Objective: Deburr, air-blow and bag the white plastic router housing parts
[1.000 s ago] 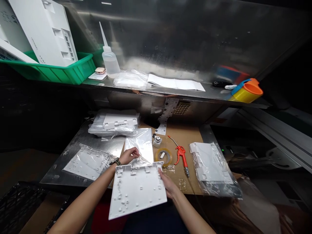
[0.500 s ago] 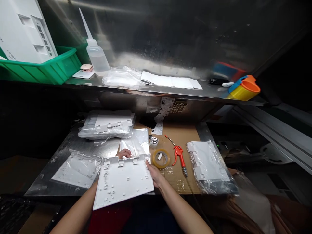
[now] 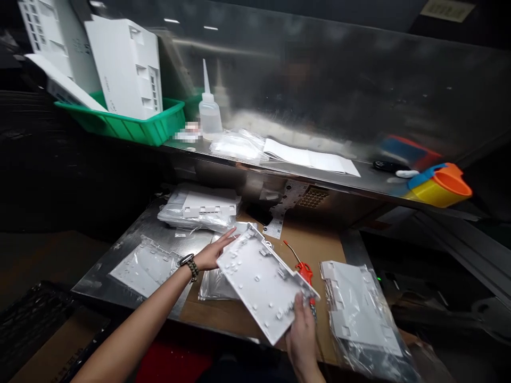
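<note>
A white plastic panel (image 3: 263, 282) is held tilted above the cardboard, its clips and bosses facing up. My left hand (image 3: 213, 252), with a watch and beads at the wrist, is at the panel's upper left edge, fingers stretched out along it. My right hand (image 3: 302, 332) grips the lower right corner, fingers over the face. Beneath the panel lies a clear plastic bag (image 3: 217, 284). The red air gun (image 3: 304, 272) is partly hidden behind the panel's right end.
Bagged panels lie at the left (image 3: 146, 266) and right (image 3: 359, 303); a bag stack (image 3: 199, 210) sits behind. On the shelf are a green bin (image 3: 136, 130) of white housings, a squeeze bottle (image 3: 210, 117), folded paper (image 3: 311, 158) and a yellow-orange cup (image 3: 439, 189).
The panel has turned clockwise, its clipped edge now sloping down to the right. My left hand has come into fuller view at its upper left. The camera view has shifted left and up.
</note>
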{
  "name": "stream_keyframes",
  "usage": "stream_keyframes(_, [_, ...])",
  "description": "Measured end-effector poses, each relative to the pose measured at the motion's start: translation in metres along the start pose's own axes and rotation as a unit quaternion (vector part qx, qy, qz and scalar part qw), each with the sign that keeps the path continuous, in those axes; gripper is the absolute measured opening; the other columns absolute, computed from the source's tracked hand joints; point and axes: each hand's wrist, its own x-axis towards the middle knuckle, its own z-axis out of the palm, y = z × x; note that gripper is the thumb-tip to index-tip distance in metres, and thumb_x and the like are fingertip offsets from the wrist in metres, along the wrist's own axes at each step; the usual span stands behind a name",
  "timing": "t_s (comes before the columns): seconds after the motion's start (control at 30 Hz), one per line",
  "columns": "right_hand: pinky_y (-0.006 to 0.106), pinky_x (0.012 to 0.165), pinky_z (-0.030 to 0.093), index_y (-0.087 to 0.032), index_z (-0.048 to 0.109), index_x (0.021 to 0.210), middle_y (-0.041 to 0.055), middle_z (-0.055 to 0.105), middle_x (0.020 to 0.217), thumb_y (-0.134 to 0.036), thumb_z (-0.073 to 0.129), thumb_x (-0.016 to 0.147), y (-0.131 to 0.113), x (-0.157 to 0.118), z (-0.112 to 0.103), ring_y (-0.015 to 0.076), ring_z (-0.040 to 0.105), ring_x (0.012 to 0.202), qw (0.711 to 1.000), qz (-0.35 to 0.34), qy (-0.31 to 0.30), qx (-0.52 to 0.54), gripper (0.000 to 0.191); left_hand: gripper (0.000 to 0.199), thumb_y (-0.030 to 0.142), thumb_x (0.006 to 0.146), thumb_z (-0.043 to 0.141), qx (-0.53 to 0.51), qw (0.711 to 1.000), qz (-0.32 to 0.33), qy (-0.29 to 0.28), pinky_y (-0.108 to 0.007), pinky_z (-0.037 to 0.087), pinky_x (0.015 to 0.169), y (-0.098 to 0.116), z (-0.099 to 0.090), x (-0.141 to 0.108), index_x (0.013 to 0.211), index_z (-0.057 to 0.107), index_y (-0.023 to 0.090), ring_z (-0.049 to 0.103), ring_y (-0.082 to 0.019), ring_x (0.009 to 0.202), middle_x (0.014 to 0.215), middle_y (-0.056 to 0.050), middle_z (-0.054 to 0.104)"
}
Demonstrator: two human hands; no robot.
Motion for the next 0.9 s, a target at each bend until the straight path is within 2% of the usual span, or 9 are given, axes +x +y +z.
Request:
stream_keyframes(0.07, [0.046, 0.110, 0.050, -0.023, 0.049, 0.150, 0.0109, 0.069, 0.133, -0.057, 0.065, 0.091, 0.005, -0.013, -0.013, 0.0344, 0.057, 0.135, 0.980, -0.164, 0.022, -0.107, 0.071, 0.076, 0.012, 0.060, 0.073, -0.022, 0.999, 0.015, -0.042, -0.028, 0.054, 0.066, 0.010, 0.006, 0.000, 0.134, 0.065, 0.026, 0.067, -0.028, 0.103, 0.154, -0.014, 0.051])
stream_keyframes(0.17, [0.047, 0.103, 0.056, -0.018, 0.046, 0.153, 0.0141, 0.071, 0.129, -0.042, 0.051, 0.101, 0.013, -0.021, -0.018, 0.0337, 0.064, 0.127, 0.903, -0.356, -0.065, -0.232, 0.057, 0.086, 0.010, 0.060, 0.068, -0.049, 0.996, 0.033, -0.069, -0.026, 0.054, 0.062, 0.028, 0.015, 0.002, 0.143, 0.057, 0.026, 0.069, -0.021, 0.088, 0.145, -0.014, 0.059])
stream_keyframes(0.27, [0.041, 0.095, 0.061, -0.020, 0.040, 0.156, 0.0139, 0.073, 0.126, -0.026, 0.036, 0.106, 0.008, -0.027, -0.013, 0.0293, 0.071, 0.115, 0.827, -0.458, -0.116, -0.305, 0.051, 0.077, 0.014, 0.069, 0.065, -0.052, 0.997, 0.052, -0.022, -0.029, 0.058, 0.068, 0.052, 0.025, -0.002, 0.145, 0.055, 0.020, 0.069, -0.021, 0.093, 0.141, -0.015, 0.061])
stream_keyframes(0.33, [0.039, 0.095, 0.061, -0.021, 0.038, 0.157, 0.0137, 0.072, 0.127, -0.021, 0.034, 0.105, -0.001, -0.035, -0.013, 0.0288, 0.072, 0.115, 0.803, -0.487, -0.111, -0.325, 0.052, 0.066, 0.014, 0.076, 0.061, -0.030, 0.996, 0.062, 0.047, -0.031, 0.059, 0.073, 0.071, 0.033, -0.011, 0.142, 0.057, 0.018, 0.067, -0.023, 0.104, 0.148, -0.015, 0.055])
stream_keyframes(0.47, [0.037, 0.097, 0.060, -0.023, 0.043, 0.155, 0.0119, 0.071, 0.130, -0.025, 0.033, 0.106, -0.021, -0.060, -0.025, 0.0293, 0.069, 0.120, 0.809, -0.477, -0.061, -0.339, 0.050, 0.064, 0.004, 0.082, 0.050, 0.105, 0.976, 0.093, 0.164, -0.032, 0.057, 0.068, 0.116, 0.057, -0.037, 0.142, 0.058, 0.025, 0.067, -0.016, 0.084, 0.161, -0.010, 0.041])
stream_keyframes(0.6, [0.035, 0.097, 0.059, -0.021, 0.058, 0.144, 0.0125, 0.071, 0.130, -0.042, 0.042, 0.104, -0.045, -0.075, -0.058, 0.0306, 0.069, 0.119, 0.843, -0.416, 0.035, -0.338, 0.047, 0.066, 0.000, 0.086, 0.046, 0.316, 0.901, 0.237, 0.182, -0.030, 0.058, 0.062, 0.159, 0.104, -0.050, 0.147, 0.051, 0.026, 0.068, -0.015, 0.076, 0.166, -0.011, 0.033])
stream_keyframes(0.67, [0.037, 0.097, 0.058, -0.017, 0.065, 0.136, 0.0157, 0.069, 0.133, -0.053, 0.050, 0.100, -0.064, -0.074, -0.083, 0.0342, 0.067, 0.122, 0.868, -0.351, 0.136, -0.325, 0.053, 0.072, -0.002, 0.087, 0.044, 0.324, 0.888, 0.296, 0.137, -0.031, 0.061, 0.074, 0.175, 0.140, -0.049, 0.153, 0.041, 0.026, 0.071, -0.018, 0.094, 0.169, -0.012, 0.025])
stream_keyframes(0.77, [0.039, 0.087, 0.062, -0.009, 0.070, 0.125, 0.0205, 0.072, 0.125, -0.068, 0.060, 0.087, -0.097, -0.069, -0.127, 0.0393, 0.068, 0.117, 0.892, -0.228, 0.302, -0.247, 0.070, 0.097, -0.010, 0.078, 0.038, 0.338, 0.896, 0.288, 0.029, -0.033, 0.062, 0.077, 0.193, 0.205, -0.043, 0.163, 0.013, 0.028, 0.068, -0.025, 0.116, 0.171, -0.013, 0.012])
stream_keyframes(0.9, [0.041, 0.075, 0.063, -0.005, 0.069, 0.122, 0.0220, 0.076, 0.113, -0.075, 0.060, 0.082, -0.120, -0.067, -0.174, 0.0397, 0.073, 0.103, 0.890, -0.163, 0.410, -0.112, 0.081, 0.120, -0.007, 0.064, 0.046, 0.263, 0.914, 0.280, -0.129, -0.039, 0.064, 0.069, 0.230, 0.289, -0.044, 0.160, -0.019, 0.025, 0.076, -0.028, 0.093, 0.169, -0.020, 0.007])
